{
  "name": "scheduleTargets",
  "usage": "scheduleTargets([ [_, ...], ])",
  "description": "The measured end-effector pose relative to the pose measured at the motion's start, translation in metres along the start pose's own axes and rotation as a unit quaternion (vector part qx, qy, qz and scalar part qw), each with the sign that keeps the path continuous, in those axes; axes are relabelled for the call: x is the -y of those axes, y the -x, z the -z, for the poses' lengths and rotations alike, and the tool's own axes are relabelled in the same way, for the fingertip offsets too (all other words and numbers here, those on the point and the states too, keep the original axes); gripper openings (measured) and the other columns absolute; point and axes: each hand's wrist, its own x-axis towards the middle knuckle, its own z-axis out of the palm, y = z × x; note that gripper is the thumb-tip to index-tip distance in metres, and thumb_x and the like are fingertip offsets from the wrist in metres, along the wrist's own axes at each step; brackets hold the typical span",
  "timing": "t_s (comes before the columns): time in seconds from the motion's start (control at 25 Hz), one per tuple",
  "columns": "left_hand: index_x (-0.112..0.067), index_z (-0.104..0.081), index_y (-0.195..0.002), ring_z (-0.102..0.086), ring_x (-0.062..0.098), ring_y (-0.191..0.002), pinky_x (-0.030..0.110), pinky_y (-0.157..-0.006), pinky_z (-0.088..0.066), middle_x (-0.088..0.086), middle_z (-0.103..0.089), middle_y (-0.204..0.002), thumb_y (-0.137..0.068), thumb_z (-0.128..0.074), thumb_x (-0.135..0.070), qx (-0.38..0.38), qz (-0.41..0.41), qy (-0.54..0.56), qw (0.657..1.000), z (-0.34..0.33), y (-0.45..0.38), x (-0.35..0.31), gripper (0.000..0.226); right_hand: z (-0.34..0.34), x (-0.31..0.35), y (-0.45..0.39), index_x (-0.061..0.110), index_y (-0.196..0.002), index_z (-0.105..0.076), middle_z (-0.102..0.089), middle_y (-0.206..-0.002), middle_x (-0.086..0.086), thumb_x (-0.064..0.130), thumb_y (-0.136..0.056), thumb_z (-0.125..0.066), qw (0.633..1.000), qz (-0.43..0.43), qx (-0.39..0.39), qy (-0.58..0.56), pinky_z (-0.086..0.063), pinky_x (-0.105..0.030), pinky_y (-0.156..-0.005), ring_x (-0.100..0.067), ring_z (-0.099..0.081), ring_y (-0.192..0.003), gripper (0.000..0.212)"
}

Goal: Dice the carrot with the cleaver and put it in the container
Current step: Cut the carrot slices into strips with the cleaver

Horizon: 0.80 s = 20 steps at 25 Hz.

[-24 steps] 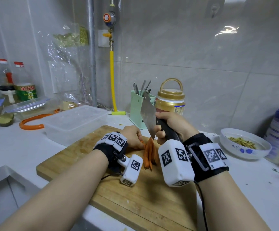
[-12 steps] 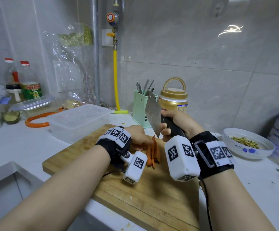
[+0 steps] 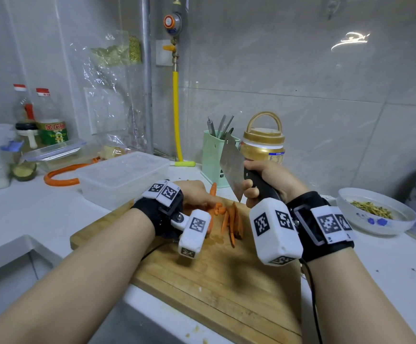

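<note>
Carrot point(image 3: 231, 219) strips lie on board point(image 3: 202, 274); left hand point(image 3: 194, 193) pinches some; right hand point(image 3: 269, 180) grips cleaver point(image 3: 231, 165) aloft.

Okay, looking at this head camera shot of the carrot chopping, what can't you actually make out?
- Left hand fingers on the carrot pieces: hidden by the hand's back and wrist tracker.
- Cleaver cutting edge: seen edge-on.
- Container inside: frosted walls blur it.
- Cutting board near corner: cut off by the bottom edge.

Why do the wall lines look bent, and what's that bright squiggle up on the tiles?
Head view: wide-angle lens curves the tile seams; the squiggle is lamp glare on glossy tile; the cleaver blade reflects light; forearms near the lens look oversized.
</note>
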Motion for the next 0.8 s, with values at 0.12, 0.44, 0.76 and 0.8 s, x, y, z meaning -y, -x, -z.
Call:
scheduleTargets([
  [0.12,-0.010,-0.059,-0.077,-0.054,0.025,-0.075,0.033,-0.072,-0.042,0.015,-0.062,-0.085,-0.085,-0.061,-0.032,-0.001,0.006,-0.003,1.000,0.006,-0.003,0.013,0.023,-0.004,-0.002,0.000,0.011,-0.104,-0.038,-0.042,-0.050,-0.004,0.025,-0.099,-0.043,1.000,-0.002,0.010,0.014,-0.033,-0.015,-0.038,-0.014,-0.038,-0.030,0.016],
  [0.44,-0.016,-0.061,-0.077,-0.054,0.018,-0.071,0.029,-0.070,-0.042,0.004,-0.063,-0.076,-0.075,-0.078,-0.048,-0.037,0.000,-0.032,0.999,0.018,0.000,0.040,0.037,-0.015,-0.010,-0.003,0.016,-0.110,-0.032,-0.041,-0.050,-0.003,0.026,-0.100,-0.043,0.999,-0.027,0.037,0.013,-0.032,-0.013,-0.036,-0.013,-0.038,-0.029,0.018],
  [0.76,-0.019,-0.075,-0.088,-0.054,0.003,-0.067,0.018,-0.061,-0.042,-0.011,-0.061,-0.072,-0.074,-0.083,-0.021,-0.102,-0.122,-0.131,0.979,0.017,0.020,0.046,0.016,-0.028,-0.018,-0.005,0.013,-0.085,-0.038,-0.041,-0.051,-0.001,0.030,-0.098,-0.049,0.998,-0.033,0.046,0.032,-0.032,-0.014,-0.037,-0.011,-0.038,-0.031,0.024],
  [0.8,-0.019,-0.076,-0.091,-0.054,0.003,-0.068,0.018,-0.062,-0.042,-0.012,-0.061,-0.073,-0.074,-0.083,-0.019,-0.102,-0.140,-0.137,0.975,0.018,0.020,0.045,0.018,-0.029,-0.020,-0.005,0.014,-0.085,-0.038,-0.041,-0.051,-0.001,0.031,-0.098,-0.051,0.998,-0.032,0.048,0.031,-0.033,-0.015,-0.037,-0.011,-0.038,-0.031,0.025],
])
